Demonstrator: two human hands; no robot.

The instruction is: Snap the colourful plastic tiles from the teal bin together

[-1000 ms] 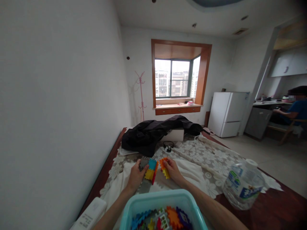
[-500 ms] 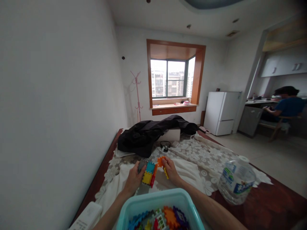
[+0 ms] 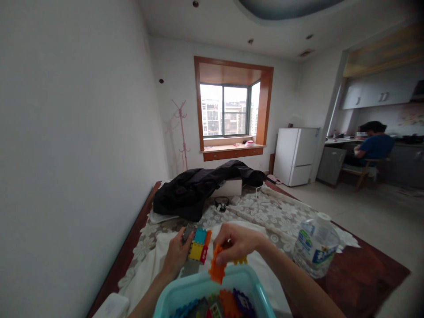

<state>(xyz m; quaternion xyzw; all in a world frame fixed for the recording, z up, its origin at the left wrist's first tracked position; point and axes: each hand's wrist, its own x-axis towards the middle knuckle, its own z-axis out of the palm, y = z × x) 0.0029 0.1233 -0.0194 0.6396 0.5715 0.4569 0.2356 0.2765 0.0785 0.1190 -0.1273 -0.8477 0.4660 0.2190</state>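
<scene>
My left hand [image 3: 175,257] is closed on a block of joined toy tiles [image 3: 198,245], blue, yellow, red and grey, held just above the white cloth. My right hand [image 3: 236,244] pinches an orange toothed tile [image 3: 217,266] and a yellow one [image 3: 241,261], hanging over the far rim of the turquoise bin [image 3: 185,289]. The bin sits at the bottom of the view with several more coloured tiles [image 3: 228,304] inside.
A clear water bottle [image 3: 314,245] lies on the table to the right. Farther back lie a black jacket [image 3: 195,187], a headset [image 3: 221,203] and a white cable. A white wall runs along the left. A person in a blue shirt [image 3: 372,148] sits far right.
My right hand has pulled the orange and yellow tiles away from the block and drawn them back toward the bin. The view has swung to the right.
</scene>
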